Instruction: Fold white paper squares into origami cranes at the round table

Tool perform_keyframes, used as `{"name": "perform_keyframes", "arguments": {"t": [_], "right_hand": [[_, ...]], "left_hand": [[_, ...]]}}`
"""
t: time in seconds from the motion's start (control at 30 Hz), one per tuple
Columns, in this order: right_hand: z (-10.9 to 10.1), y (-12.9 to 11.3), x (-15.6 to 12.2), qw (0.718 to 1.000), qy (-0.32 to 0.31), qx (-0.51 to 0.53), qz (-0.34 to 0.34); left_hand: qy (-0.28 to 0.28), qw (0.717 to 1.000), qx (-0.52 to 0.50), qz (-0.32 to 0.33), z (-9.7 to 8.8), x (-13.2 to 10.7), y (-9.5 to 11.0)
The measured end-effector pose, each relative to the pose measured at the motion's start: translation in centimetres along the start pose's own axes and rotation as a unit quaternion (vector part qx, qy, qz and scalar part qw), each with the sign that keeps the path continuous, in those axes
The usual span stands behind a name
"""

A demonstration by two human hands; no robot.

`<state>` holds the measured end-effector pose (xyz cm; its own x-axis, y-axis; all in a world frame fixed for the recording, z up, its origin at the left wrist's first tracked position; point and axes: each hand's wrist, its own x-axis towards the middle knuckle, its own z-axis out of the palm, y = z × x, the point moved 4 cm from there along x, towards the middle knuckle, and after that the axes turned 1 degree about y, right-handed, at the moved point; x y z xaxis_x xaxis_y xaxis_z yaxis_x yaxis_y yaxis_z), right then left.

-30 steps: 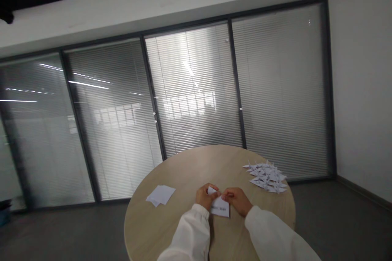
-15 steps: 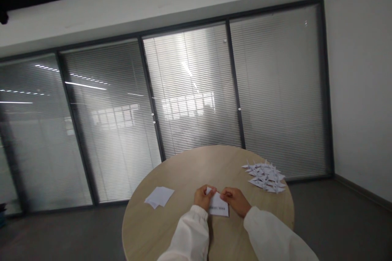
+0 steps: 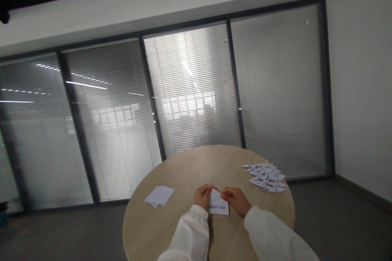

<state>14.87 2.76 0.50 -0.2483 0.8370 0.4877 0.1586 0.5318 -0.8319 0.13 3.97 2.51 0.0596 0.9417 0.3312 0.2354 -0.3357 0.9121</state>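
Bending no farther than the near half of a round table [image 3: 165, 232], the person in front of me works over a small white paper [image 3: 218, 204], which sits between the two hands, toward the near side of the wooden top. A line of dark print runs along its lower part (too small to read from where I stand). The left hand [image 3: 202, 196] is at the paper's upper left edge, its fingers drawn in narrow and pinching there. The right hand [image 3: 236, 200] comes in from the other side, thumb and fingers bunched close on the upper right edge, the back of the hand turned up. Loose white sleeves [image 3: 273, 231] cover both forearms, the left cuff gathered at the wrist. Off to the left on the tabletop, well apart from the hands, lie a few flat white sheets [image 3: 164, 195], overlapping and askew. Over by the right rim is a crowded cluster of folded paper figures [image 3: 266, 176], all points and wings, packed against one another. Beyond the table stands a glass partition in dark frames [image 3: 235, 85], its blinds [image 3: 196, 130] lowered, brightest in the middle panel. A plain pale wall [image 3: 361, 89] closes the right side, above a grey floor [image 3: 324, 216].
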Motion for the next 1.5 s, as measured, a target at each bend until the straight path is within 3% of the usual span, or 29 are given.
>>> {"name": "perform_keyframes", "arguments": {"t": [0.13, 0.33, 0.47, 0.73, 1.13, 1.33, 1.5], "right_hand": [[-0.2, -0.1, 0.0, 1.0, 0.008, -0.012, 0.008], [-0.2, -0.1, 0.0, 0.999, 0.005, -0.034, 0.014], [0.0, 0.0, -0.1, 1.0, -0.002, -0.019, 0.018], [-0.1, -0.1, -0.1, 1.0, 0.015, -0.01, 0.019], [-0.2, -0.8, -0.3, 1.0, 0.004, 0.007, 0.0], [-0.3, -0.4, -0.2, 0.999, 0.009, 0.022, 0.027], [-0.5, 0.4, 0.0, 0.999, 0.02, -0.015, 0.046]], "left_hand": [[-0.007, 0.999, -0.026, -0.025, 0.2, 0.1, -0.4], [0.018, 0.999, 0.05, -0.009, -0.4, 0.3, -0.5], [-0.006, 0.998, 0.036, -0.041, -0.1, 0.2, -0.8], [-0.047, 0.998, -0.012, -0.036, 0.7, -0.1, -0.9], [-0.093, 0.995, 0.036, -0.016, 1.4, -0.4, -0.5], [-0.053, 0.993, 0.101, 0.025, 0.8, -0.2, 0.1], [0.011, 0.997, 0.079, 0.02, -0.4, 0.2, 0.3]]}}
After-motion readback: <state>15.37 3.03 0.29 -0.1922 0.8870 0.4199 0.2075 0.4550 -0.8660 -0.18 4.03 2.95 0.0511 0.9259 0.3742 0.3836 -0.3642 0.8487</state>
